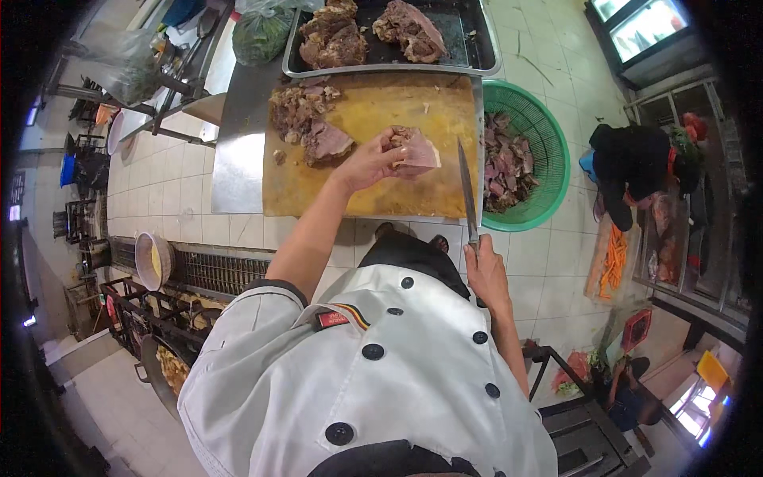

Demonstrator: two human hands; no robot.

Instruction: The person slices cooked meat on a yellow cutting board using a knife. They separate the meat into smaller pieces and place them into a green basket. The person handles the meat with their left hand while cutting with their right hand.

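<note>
My left hand (372,158) grips a piece of cooked meat (420,156) over the middle of a yellowed cutting board (381,200). In my right hand (489,268), beside the board's near right corner, is the handle of a long knife (468,191); its blade points away from me along the board's right edge. A larger chunk of meat (328,142) and crumbly pieces (292,113) lie on the board's left part. Right of the board, a green plastic basket (557,161) holds many cut meat pieces (506,170).
Behind the board stands a metal tray (387,70) with large meat chunks (411,33). A bag of greens (259,36) is at its left. Two other people are at the right, one in black (632,161) near cut carrots (614,259). A burner stand with a wok (158,369) is at lower left.
</note>
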